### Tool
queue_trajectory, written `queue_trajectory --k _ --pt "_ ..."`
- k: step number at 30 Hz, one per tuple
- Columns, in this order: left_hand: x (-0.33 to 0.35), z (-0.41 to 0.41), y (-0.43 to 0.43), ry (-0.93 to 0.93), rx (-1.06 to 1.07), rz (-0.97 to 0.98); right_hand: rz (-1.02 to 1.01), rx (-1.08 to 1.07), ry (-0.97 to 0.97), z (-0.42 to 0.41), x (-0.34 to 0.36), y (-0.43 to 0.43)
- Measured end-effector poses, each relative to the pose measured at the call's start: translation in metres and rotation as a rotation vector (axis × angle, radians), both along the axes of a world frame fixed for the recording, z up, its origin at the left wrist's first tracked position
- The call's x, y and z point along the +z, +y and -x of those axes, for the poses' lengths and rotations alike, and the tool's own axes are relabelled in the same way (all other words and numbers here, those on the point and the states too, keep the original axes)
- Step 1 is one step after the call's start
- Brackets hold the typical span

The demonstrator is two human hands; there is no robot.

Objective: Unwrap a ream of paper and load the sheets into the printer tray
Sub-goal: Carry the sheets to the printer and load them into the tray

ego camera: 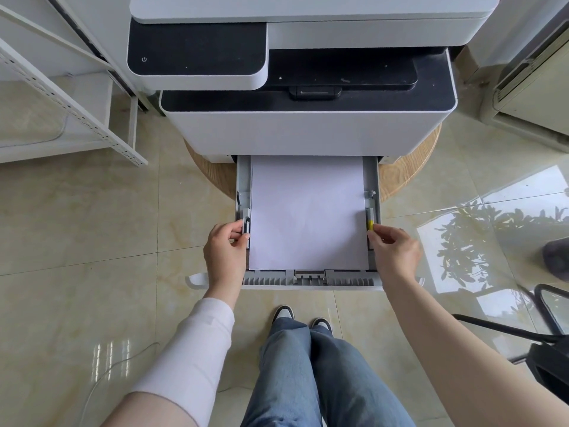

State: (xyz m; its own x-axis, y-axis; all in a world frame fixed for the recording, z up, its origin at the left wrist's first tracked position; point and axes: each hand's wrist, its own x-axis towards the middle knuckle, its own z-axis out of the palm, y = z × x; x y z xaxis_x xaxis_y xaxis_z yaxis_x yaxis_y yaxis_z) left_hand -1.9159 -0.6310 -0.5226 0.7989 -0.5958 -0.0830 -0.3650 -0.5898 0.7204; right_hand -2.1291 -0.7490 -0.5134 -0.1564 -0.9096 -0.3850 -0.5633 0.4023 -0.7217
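Note:
The white and black printer (308, 131) stands on a round wooden stand, with its grey paper tray (311, 280) pulled out toward me. A stack of white sheets (308, 214) lies flat inside the tray. My left hand (226, 251) pinches the grey side guide (246, 223) at the paper's left edge. My right hand (395, 249) pinches the right side guide with a yellow tab (371, 224) at the paper's right edge. No ream wrapper is in view.
A white metal shelf frame (70, 103) stands at the left. A beige unit (529, 87) is at the upper right, and a black chair base (548, 343) at the lower right. My legs and shoes (301, 318) are below the tray on the glossy tiled floor.

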Motion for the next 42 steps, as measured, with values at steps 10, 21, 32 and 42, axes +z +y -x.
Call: queue_trajectory --k 10,21,32,42 --pt "0.004 0.002 -0.002 0.037 0.063 -0.015 0.003 0.040 0.020 0.001 -0.003 -0.004" --pt "0.003 0.003 -0.011 0.048 0.165 -0.024 -0.028 -0.057 0.030 -0.007 -0.011 -0.008" --pt "0.003 0.003 -0.010 0.036 0.152 -0.008 0.029 -0.008 0.051 -0.006 -0.014 -0.008" --pt "0.012 -0.004 0.019 0.002 -0.209 -0.036 0.303 0.447 0.296 0.019 -0.011 0.018"
